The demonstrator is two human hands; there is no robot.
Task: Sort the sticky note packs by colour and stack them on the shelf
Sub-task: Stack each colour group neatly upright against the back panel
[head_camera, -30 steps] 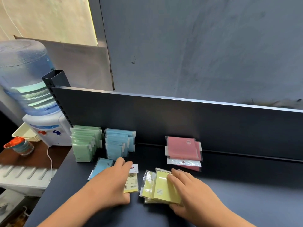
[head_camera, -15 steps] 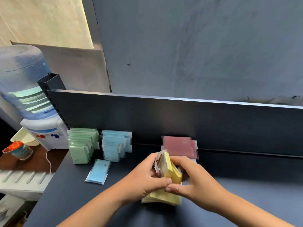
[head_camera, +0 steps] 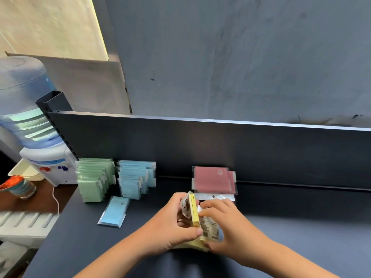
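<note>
Yellow sticky note packs [head_camera: 194, 213]: held on edge above the shelf [head_camera: 301, 227], clasped between left hand [head_camera: 170, 223] and right hand [head_camera: 226, 227]. Pink packs [head_camera: 212, 180] just behind. Blue stack [head_camera: 134, 180], green stack [head_camera: 93, 180] left; loose blue pack [head_camera: 114, 211] lying flat in front.

The shelf [head_camera: 281, 237] looks like dark painted metal, matt and smooth, with a faint sheen along the top edge of its back panel [head_camera: 220, 149]. The sticky note packs are paper in clear, glossy plastic wrap: green [head_camera: 91, 182] and blue [head_camera: 133, 180] at the back left corner, pink [head_camera: 212, 180] at the back edge, yellow [head_camera: 195, 214] in hand. The wall [head_camera: 241, 57] is matt, scuffed grey. The water bottle [head_camera: 22, 101] is translucent plastic.
</note>
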